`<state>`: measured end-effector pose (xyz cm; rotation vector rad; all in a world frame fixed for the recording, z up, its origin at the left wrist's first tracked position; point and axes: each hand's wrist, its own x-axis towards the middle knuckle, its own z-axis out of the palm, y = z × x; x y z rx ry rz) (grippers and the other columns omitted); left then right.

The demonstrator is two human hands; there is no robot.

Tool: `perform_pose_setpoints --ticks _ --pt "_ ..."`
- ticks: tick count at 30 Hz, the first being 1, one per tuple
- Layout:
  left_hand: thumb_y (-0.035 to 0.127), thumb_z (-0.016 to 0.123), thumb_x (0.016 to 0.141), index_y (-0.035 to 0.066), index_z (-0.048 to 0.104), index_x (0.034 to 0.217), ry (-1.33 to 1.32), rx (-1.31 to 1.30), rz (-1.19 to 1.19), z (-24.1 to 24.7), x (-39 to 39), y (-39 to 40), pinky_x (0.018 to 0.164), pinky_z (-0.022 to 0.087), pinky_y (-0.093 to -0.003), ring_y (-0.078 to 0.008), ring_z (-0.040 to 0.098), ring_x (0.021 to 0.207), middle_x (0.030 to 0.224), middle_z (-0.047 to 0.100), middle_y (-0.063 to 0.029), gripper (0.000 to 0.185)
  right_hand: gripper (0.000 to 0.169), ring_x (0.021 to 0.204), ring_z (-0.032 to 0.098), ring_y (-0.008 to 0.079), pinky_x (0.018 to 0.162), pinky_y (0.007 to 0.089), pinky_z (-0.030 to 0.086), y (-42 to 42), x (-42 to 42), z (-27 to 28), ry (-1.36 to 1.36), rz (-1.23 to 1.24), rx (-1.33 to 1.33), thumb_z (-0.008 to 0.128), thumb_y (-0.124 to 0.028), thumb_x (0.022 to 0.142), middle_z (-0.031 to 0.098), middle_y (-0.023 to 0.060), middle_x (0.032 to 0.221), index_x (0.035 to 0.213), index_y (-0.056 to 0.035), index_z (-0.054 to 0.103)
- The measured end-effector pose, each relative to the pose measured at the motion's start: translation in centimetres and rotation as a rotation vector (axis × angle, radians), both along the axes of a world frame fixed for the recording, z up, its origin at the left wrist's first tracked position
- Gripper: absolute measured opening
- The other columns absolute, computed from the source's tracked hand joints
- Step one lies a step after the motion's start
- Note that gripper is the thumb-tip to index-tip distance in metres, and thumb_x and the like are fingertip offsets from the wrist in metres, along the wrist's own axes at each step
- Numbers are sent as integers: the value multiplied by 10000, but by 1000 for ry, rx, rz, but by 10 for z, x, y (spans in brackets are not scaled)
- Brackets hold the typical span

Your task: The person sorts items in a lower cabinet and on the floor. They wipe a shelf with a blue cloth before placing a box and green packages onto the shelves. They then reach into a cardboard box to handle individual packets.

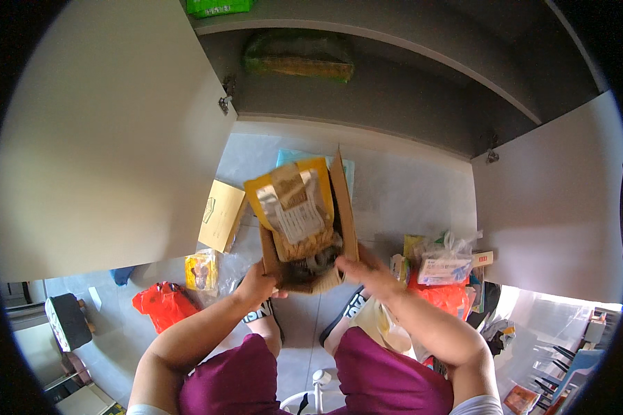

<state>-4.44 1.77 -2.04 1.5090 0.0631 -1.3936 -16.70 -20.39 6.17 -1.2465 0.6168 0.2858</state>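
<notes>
An open cardboard box (349,207) is held up in front of me between both hands. My left hand (260,284) grips its lower left side, thumb at the wall. My right hand (366,270) holds its lower right side, fingers over the edge. Inside stands a yellow-edged pouch (301,207) with a clear window, a printed label and light brown dried pieces at its bottom. Below the pouch lie dark items in clear plastic (316,262); what they are is not clear. The pouch leans above the box's rim.
An open cabinet (394,93) with a shelf holds a green-wrapped package (301,59). Its doors stand open at left (109,155) and right (545,207). On the floor are a tan box (222,215), a red plastic bag (165,306), a yellow packet (200,272) and bagged boxes (445,270).
</notes>
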Motion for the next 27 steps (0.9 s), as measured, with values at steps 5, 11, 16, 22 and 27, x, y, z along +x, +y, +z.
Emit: perform_pose_setpoints --ticks 5,11,16,22,27 --pt "176 443 897 112 392 1287 -20 -34 303 65 34 -71 695 536 -381 -189 589 921 1115 566 -55 399 786 1233 347 183 1010 390 274 -46 39 16 -258 -142 5 538 -568 814 387 64 1364 1418 -149 259" --pt "238 415 926 94 453 1181 -174 -77 464 75 102 -167 667 557 -341 -205 617 812 1027 596 -89 295 953 1359 138 259 1033 553 187 -74 108 25 -117 -211 -101 491 -675 777 152 73 1481 1454 -194 25" --pt "281 433 933 107 462 1152 -100 -173 618 58 157 -235 724 513 -343 -201 560 920 1069 542 -70 282 1005 1326 231 316 1031 451 273 -97 172 -6 -44 -182 -14 572 -612 778 161 100 1469 1449 -204 -54" --pt "368 501 905 166 438 1242 -97 -294 484 31 179 -262 777 420 -437 -213 423 1094 1206 457 -6 398 1006 1304 254 305 991 476 292 -117 216 -57 -192 -316 122 586 -586 781 201 86 1467 1451 -182 -46" --pt "390 456 923 211 162 1418 -224 -265 577 10 193 -247 855 394 -541 -267 342 1247 1427 273 -24 603 952 1275 294 267 946 483 326 -114 233 -63 -187 -360 1 623 -479 801 255 64 1448 1453 -207 -17"
